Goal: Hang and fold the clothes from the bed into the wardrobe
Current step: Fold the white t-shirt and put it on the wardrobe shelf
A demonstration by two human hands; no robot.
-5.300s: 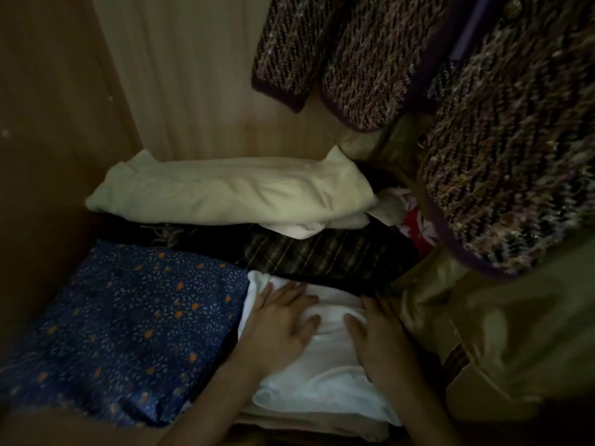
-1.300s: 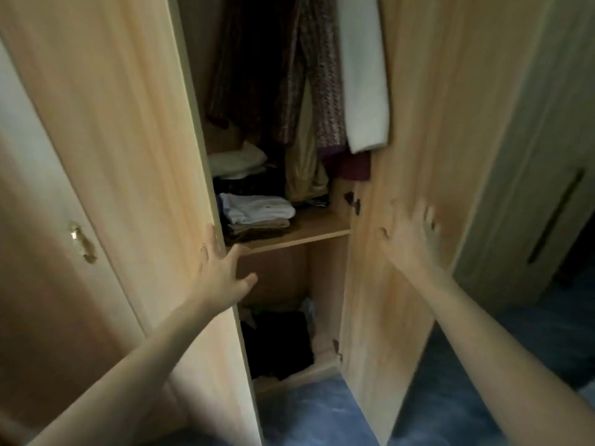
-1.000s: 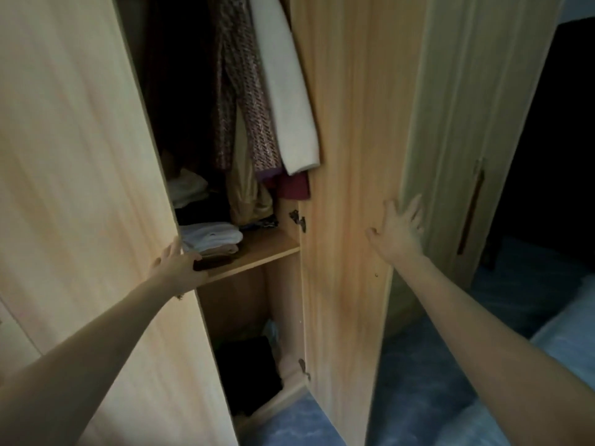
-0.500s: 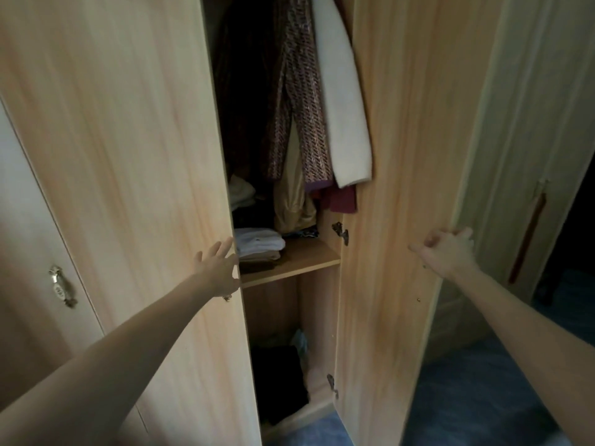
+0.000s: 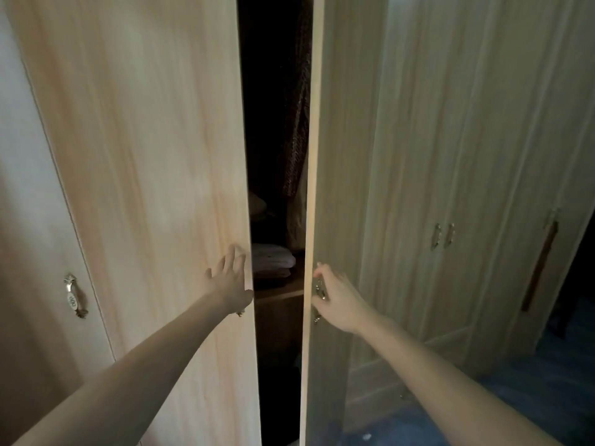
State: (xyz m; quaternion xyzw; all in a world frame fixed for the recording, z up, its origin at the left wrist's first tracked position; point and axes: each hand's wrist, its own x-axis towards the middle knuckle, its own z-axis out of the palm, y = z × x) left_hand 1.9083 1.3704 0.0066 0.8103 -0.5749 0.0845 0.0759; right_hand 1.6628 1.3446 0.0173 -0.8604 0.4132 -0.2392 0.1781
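The left hand was laid flat, fingers spread, against the left wardrobe door near its free edge. The right hand was curled around the metal handle of the right wardrobe door. Through the narrow dark gap between the doors, folded clothes were seen on a shelf, with a hanging patterned garment above.

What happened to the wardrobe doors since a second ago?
Both doors swung inward, leaving a narrow dark gap. The left hand pushes flat on the left door; the right hand has moved to the right door's handle. The folded clothes stayed on the shelf.
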